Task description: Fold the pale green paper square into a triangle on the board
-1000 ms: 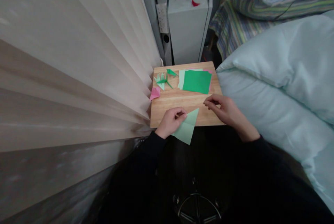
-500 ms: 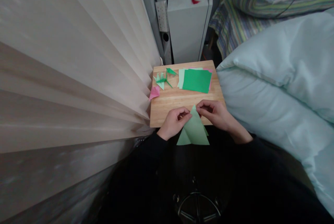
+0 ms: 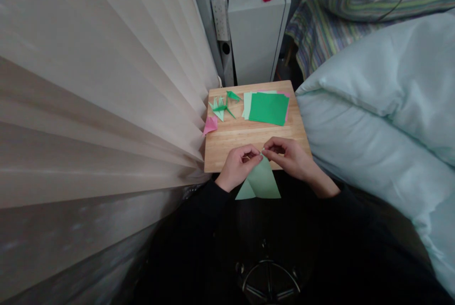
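A pale green sheet of origami paper [image 3: 262, 180], folded into a triangle with a crease down its lower left part, hangs at the near edge of the small wooden table [image 3: 241, 134]. My left hand [image 3: 237, 165] is closed on its upper left edge, thumb on the front face. My right hand [image 3: 289, 157] pinches the top tip between thumb and forefinger, close beside the left fingertips. The fingers cover most of the tip. Beyond my hands lies a stack of paper sheets [image 3: 269, 108], bright green on top, with pale green and pink edges showing beneath.
Folded green paper cranes [image 3: 219, 108] and a folded pink paper piece [image 3: 210, 125] sit at the table's left edge. A pleated curtain [image 3: 142, 82] borders the left. The pale blue quilt [image 3: 373, 91] borders the right. A white cabinet [image 3: 254, 39] stands behind.
My right hand has moved slightly left and closed over the paper's tip. The paper's lower edge has shifted a little left. My left hand keeps its hold.
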Motion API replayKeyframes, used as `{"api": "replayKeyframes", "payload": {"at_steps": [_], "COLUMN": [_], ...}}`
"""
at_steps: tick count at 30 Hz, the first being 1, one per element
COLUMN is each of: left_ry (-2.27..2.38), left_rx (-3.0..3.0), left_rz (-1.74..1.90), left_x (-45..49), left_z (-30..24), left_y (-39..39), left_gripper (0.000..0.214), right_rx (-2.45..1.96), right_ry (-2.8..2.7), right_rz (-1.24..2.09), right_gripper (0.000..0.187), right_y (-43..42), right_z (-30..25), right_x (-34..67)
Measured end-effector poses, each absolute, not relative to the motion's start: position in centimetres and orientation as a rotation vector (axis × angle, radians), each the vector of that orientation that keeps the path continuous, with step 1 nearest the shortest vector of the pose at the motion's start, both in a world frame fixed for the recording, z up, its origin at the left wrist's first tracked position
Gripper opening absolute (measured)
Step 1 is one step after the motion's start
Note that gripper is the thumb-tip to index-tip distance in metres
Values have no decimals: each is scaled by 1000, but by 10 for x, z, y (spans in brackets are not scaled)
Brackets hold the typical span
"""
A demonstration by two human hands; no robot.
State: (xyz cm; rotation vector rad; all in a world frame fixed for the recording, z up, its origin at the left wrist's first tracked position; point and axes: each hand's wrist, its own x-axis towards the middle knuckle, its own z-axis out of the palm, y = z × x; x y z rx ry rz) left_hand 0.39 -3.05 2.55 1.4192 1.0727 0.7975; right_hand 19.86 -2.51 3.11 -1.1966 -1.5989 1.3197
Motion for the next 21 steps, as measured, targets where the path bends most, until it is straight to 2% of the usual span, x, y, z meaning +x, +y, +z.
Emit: {"api": "replayKeyframes", "payload": {"at_steps": [5,12,17,21], "left_ry": [1056,1088,1105,1096], "left_rx": [1434,1423,1438,1434], "left_rz": [815,818,833,864], "left_x": [4,6,6,6], "left_z": [24,24,24,25], "left_y": [-30,-31,-30,-31], "left_gripper": [21,22,20,20], "right_rx": [-1215,-1208,-1182,-1156], "right_ry": [-1540,-1438,-1264,-1332], "right_rz": [1259,1354,1272,1373], "right_gripper": [16,19,21,19], "right_y": [-26,-27,-26,-27], "right_z": [32,32,31,33], "right_x": [196,190,190,190]}}
